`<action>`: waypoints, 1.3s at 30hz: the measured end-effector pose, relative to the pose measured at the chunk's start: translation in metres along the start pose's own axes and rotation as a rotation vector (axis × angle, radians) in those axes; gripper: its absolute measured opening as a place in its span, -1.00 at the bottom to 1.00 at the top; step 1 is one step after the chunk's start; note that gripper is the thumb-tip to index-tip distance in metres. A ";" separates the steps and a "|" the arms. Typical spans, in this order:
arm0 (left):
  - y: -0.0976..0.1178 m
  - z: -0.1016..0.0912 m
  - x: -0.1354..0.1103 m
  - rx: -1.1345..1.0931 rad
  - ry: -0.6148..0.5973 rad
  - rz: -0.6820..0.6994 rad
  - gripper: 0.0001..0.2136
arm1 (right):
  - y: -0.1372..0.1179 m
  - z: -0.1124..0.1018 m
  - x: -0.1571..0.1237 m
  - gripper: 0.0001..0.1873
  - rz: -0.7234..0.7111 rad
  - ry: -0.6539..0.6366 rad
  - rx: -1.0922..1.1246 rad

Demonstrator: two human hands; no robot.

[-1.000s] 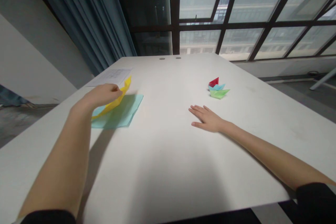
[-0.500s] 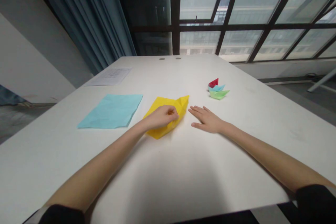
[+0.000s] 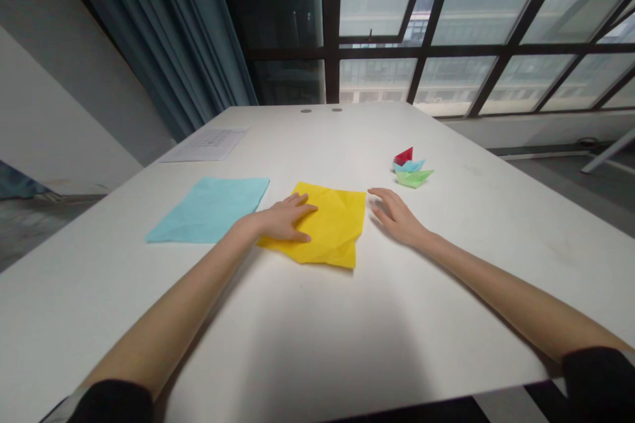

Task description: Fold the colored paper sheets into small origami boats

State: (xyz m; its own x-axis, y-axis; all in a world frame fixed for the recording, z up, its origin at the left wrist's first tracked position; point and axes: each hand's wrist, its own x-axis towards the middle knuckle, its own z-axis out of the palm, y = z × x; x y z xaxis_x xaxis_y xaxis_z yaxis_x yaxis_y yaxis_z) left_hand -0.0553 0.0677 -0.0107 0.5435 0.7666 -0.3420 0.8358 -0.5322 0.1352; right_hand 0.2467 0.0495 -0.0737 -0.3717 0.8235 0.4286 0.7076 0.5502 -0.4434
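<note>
A creased yellow paper sheet (image 3: 331, 228) lies flat near the middle of the white table (image 3: 317, 330). My left hand (image 3: 284, 219) rests on the sheet's left part, fingers stretched out flat. My right hand (image 3: 397, 215) hovers just right of the sheet's right edge, fingers spread and slightly curled, holding nothing. A light blue paper sheet (image 3: 211, 208) lies flat to the left of the yellow one.
Three small folded paper boats, red (image 3: 403, 156), light blue (image 3: 411, 165) and green (image 3: 414, 177), sit together at the right back. A white printed sheet (image 3: 207, 144) lies at the far left corner. Curtains and large windows stand behind the table.
My left hand carried the yellow sheet from over the blue sheet to the table's middle, let go and flattened on it. My right hand lifted slightly toward the sheet's right edge.
</note>
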 end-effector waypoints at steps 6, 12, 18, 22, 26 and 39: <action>0.028 0.025 0.013 0.023 0.133 -0.018 -0.16 | -0.009 -0.010 0.002 -0.48 -0.114 -0.041 0.057; 0.051 0.048 0.020 0.025 0.268 -0.103 -0.22 | 0.011 -0.013 0.004 -0.34 -0.119 -0.195 0.040; 0.051 0.051 0.020 0.026 0.285 -0.099 -0.24 | 0.026 -0.016 0.004 -0.44 -0.072 -0.365 -0.101; 0.046 0.047 0.019 0.030 0.266 -0.071 -0.26 | 0.025 -0.019 0.004 -0.46 -0.060 -0.398 -0.123; 0.031 0.041 0.019 0.043 0.222 0.017 -0.23 | 0.027 -0.023 0.003 -0.35 -0.089 -0.446 -0.141; 0.004 0.048 0.025 0.083 0.220 -0.012 -0.10 | 0.044 -0.023 0.002 -0.27 -0.059 -0.478 -0.231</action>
State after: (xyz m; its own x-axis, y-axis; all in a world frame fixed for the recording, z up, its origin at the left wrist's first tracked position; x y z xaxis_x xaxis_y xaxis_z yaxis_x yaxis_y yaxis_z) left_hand -0.0421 0.0678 -0.0630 0.5450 0.8282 -0.1307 0.8380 -0.5432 0.0525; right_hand 0.2907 0.0716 -0.0741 -0.6091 0.7929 0.0174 0.7710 0.5971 -0.2213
